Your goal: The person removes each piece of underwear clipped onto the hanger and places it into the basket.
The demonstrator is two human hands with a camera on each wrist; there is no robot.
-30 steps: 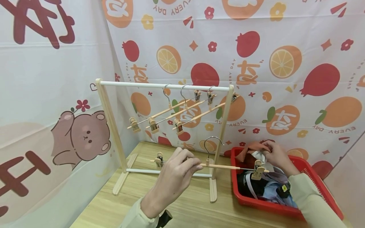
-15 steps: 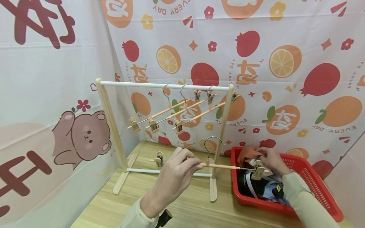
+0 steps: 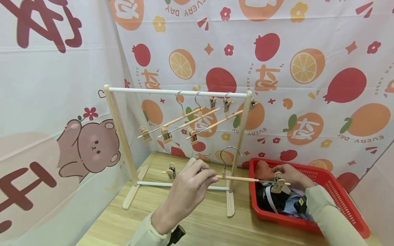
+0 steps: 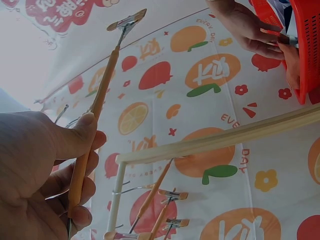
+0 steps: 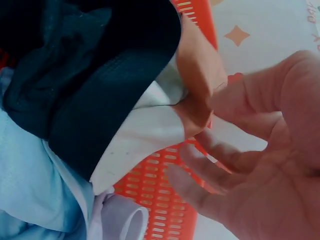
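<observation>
My left hand (image 3: 191, 188) grips the wooden bar of a clip hanger (image 3: 240, 178) between thumb and curled fingers. The hanger's metal hook points up, and a clip sits near each end. In the left wrist view the thumb presses along the same hanger bar (image 4: 102, 90). Inside the red basket, my right hand (image 3: 290, 174) is at an orange-and-white cloth (image 5: 195, 75). Its thumb and forefinger pinch the orange edge in the right wrist view, while the other fingers spread below. Black fabric (image 5: 100, 95) partly covers the cloth.
A wooden rack (image 3: 178, 91) with a white rail stands behind the left hand. Three clip hangers (image 3: 200, 118) hang on it without garments. The red basket (image 3: 338, 191) at the right holds light-blue fabric (image 5: 30, 165) too. Printed cloth walls stand behind and to the left.
My right hand has lowered the orange-and-white cloth into the basket and moved slightly left. The left hand and its hanger have stayed in place.
</observation>
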